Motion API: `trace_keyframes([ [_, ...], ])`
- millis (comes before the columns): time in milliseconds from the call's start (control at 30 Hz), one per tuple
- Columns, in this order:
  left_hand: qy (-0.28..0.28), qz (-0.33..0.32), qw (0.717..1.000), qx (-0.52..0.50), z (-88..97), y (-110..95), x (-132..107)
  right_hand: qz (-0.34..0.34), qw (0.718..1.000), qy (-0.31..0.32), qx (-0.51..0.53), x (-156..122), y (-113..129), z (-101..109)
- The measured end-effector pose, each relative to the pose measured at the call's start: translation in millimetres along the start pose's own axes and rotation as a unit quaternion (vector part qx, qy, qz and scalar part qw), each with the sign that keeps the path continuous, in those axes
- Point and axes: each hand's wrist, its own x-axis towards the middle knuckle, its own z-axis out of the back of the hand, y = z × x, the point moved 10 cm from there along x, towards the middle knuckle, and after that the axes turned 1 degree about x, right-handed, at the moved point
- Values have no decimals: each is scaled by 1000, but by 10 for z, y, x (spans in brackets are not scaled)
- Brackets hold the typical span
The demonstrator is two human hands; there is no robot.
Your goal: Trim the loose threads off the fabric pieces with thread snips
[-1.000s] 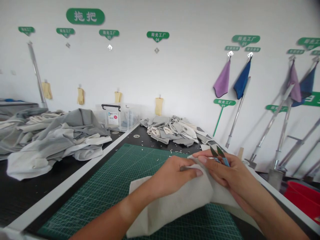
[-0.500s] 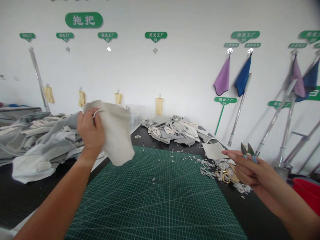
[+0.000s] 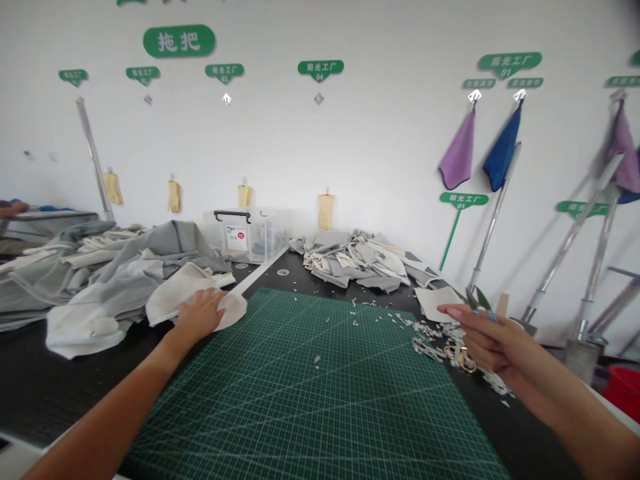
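Note:
My left hand lies flat with fingers spread on an off-white piece of fabric, at the edge of a large grey and white fabric heap. One corner of that piece reaches over the far left corner of the green cutting mat. On the right, my right hand is closed around small thread snips, their blades pointing up and apart. Below that hand, gold-handled scissors rest among fabric scraps. Close behind is a flat off-white fabric piece.
A pile of cut grey and white fabric is at the table's far end. Left of it stands a clear plastic box with a black handle. Mop poles lean against the right wall; a red bucket is at far right.
My left hand has lowered the off-white fabric piece from the air onto the left side and spread its fingers. My right hand keeps the snips. The view has shifted slightly left.

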Motion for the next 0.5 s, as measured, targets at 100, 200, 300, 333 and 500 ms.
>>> trace_keyframes([
  [100,101,-19,993,-60,-374,-51,60,-55,998,20,-26,95,-63,-252],
  [200,92,-16,993,-65,-507,52,175,-69,995,49,-47,261,-155,-540],
  [300,68,-1,996,-62,-523,193,318,-83,992,81,-55,435,-320,-818],
  [333,68,7,996,-62,-531,244,367,-88,990,91,-57,487,-380,-900],
  [500,79,31,995,-55,-543,491,563,-129,979,134,-85,701,-705,-1179],
])
